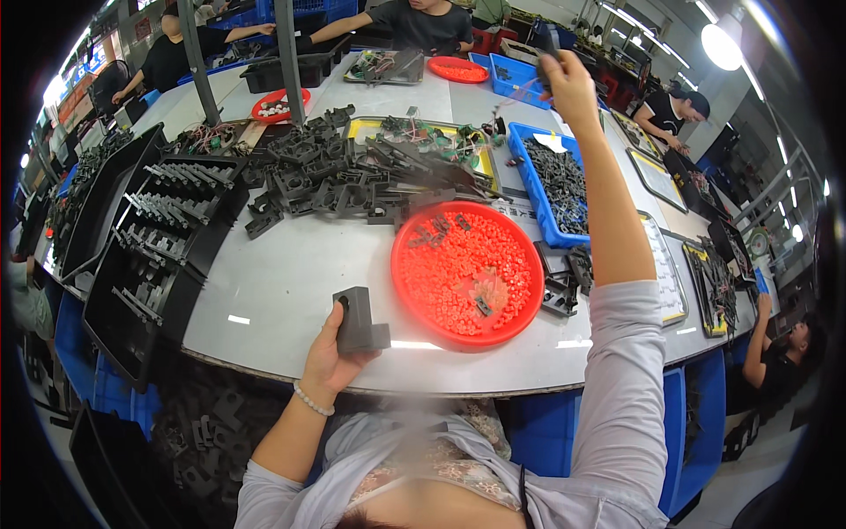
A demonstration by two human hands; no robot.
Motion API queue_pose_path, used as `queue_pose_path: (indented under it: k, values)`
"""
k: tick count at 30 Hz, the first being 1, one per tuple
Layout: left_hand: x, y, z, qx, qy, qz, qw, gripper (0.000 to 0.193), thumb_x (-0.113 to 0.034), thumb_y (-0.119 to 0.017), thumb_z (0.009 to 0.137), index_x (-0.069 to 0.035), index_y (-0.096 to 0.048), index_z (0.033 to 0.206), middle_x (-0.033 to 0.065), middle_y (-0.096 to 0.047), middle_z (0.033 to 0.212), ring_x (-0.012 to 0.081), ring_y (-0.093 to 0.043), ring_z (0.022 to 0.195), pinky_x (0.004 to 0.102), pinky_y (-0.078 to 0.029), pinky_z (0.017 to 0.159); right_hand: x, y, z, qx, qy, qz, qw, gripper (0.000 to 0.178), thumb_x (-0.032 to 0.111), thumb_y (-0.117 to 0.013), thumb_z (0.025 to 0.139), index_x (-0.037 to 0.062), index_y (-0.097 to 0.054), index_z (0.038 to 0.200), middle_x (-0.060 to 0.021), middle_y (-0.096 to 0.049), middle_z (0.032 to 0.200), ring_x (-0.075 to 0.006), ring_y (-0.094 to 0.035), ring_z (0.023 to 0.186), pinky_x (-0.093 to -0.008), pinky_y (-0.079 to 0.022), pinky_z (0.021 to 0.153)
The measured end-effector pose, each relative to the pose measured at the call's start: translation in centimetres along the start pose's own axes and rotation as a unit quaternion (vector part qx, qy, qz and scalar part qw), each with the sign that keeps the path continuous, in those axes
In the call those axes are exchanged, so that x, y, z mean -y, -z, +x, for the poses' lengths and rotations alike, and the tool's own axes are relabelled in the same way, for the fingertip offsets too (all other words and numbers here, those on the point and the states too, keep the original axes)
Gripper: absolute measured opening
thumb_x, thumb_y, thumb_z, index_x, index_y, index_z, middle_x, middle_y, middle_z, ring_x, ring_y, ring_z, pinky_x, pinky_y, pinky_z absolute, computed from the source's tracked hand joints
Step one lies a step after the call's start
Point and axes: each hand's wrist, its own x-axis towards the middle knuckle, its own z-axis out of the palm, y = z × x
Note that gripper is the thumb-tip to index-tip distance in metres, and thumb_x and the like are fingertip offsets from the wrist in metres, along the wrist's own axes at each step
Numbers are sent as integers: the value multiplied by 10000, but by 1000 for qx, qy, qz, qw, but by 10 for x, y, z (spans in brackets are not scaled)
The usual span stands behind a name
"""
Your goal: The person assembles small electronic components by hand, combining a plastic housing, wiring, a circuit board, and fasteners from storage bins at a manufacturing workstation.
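My left hand [328, 354] is closed around a dark grey plastic housing [354, 322], a blocky part with a rounded opening and a short step at its side. It is held above the near table edge, left of a round red tray [537, 295] full of small red plastic pieces. My right hand [570, 86] is raised high at the far right, its fingers wrapped round a dark elongated object [552, 57]. That object is partly hidden by the fingers and blurred, so its kind is unclear. Below the right hand is a blue bin [573, 231] of small dark parts.
A heap of dark plastic housings [317, 167] lies across the middle of the table [264, 300]. Black trays with rows of metal-coloured parts [167, 207] stand at the left. Metal posts [288, 62] rise at the back. Co-workers sit around the table; a lamp [722, 41] hangs upper right.
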Motion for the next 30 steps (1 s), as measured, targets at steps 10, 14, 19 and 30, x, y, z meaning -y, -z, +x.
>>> queue_pose_path:
  k: [10, 14, 19, 30]
  values:
    - [-5, 22, -1, 71, 9, -18, 997, 288, -300, -513, 914, -81, -560, 1096, 99, -647, 951, 223, -646, 776, 308, -544, 592, -18, -12, 25, -1, 8, -33, 999, 302, 243, -584, 833, 58, -585, 1073, -110, -649, 784, -199, -643, 617, -306, -472, 555]
    - [-8, 21, 1, 71, -12, -1, 997, 272, -198, -530, 903, -64, -531, 1139, 117, -635, 993, 249, -644, 826, 375, -546, 705, -8, 1, 23, -29, -18, 132, 991, 305, 237, -579, 862, 29, -581, 1085, -43, -630, 782, -112, -619, 590, -223, -417, 475]
    - [-6, 27, 4, 82, -12, -17, 996, 288, -217, -535, 899, -83, -521, 1153, 113, -626, 1027, 251, -637, 850, 425, -523, 766, -24, 6, 16, 148, 14, -255, 955, 291, 261, -608, 817, 73, -615, 1038, -123, -652, 798, -205, -644, 687, -310, -466, 594]
    - [-4, 19, 5, 28, 19, -76, 997, 263, -354, -507, 911, -136, -561, 1048, 65, -637, 924, 222, -636, 827, 383, -536, 638, -39, 38, 9, -93, 61, 5, 994, 307, 233, -602, 855, -8, -595, 1045, -78, -634, 762, -113, -607, 540, -249, -457, 513]
